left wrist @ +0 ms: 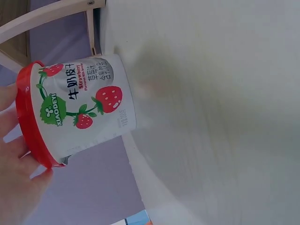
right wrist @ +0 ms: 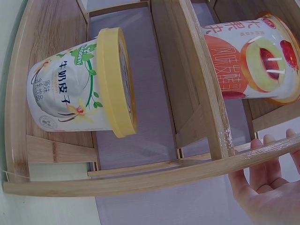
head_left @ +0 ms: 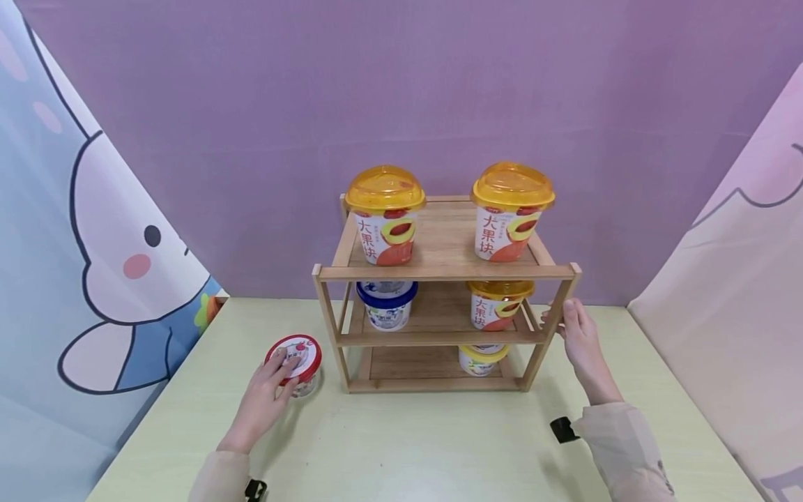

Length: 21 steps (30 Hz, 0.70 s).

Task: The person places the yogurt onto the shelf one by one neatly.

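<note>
My left hand point(head_left: 266, 390) holds the red lid of a white strawberry milk cup point(head_left: 305, 385) from above, left of the rack. In the left wrist view, the fingers lie around the lid's edge and the cup point(left wrist: 89, 98) stands upright on the table. At the right front post of a three-tier wooden rack point(head_left: 439, 273), my right hand point(head_left: 583, 341) grips the post with its fingers bent round it. The right wrist view shows those fingers point(right wrist: 258, 176) partly behind the post.
Two peach cups with orange lids, the left one point(head_left: 385, 216) and the right one point(head_left: 511, 213), stand on the top tier. Below are a blue-rimmed cup point(head_left: 389, 317), another peach cup point(head_left: 495, 312) and a yellow-rimmed cup point(head_left: 478, 364). A purple cloth point(head_left: 401, 90) hangs behind the table point(head_left: 401, 446).
</note>
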{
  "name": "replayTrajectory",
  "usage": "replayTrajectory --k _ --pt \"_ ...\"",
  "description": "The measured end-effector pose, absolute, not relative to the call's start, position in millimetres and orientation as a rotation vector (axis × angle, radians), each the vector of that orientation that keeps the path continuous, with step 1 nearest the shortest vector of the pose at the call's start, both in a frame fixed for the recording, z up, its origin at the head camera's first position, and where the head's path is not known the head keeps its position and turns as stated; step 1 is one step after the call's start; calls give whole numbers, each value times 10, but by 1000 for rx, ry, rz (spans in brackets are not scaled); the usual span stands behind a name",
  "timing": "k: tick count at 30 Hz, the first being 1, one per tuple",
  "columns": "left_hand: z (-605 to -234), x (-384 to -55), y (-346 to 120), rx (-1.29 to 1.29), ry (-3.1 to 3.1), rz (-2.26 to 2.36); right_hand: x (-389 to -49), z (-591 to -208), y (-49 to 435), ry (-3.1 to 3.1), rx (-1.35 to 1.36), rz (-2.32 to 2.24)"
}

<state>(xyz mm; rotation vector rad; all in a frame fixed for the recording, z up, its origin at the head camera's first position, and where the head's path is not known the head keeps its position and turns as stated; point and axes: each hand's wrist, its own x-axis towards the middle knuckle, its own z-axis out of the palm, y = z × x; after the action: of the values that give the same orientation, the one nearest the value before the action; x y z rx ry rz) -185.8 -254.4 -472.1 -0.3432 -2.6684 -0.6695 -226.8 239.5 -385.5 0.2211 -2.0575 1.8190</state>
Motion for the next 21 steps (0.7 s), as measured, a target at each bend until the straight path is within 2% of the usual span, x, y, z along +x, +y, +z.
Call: replayTrajectory --k 21 --pt "-4779 -1838 -2332 -261 -2516 -387 -2287 -3878 2388 -2011 250 1844"
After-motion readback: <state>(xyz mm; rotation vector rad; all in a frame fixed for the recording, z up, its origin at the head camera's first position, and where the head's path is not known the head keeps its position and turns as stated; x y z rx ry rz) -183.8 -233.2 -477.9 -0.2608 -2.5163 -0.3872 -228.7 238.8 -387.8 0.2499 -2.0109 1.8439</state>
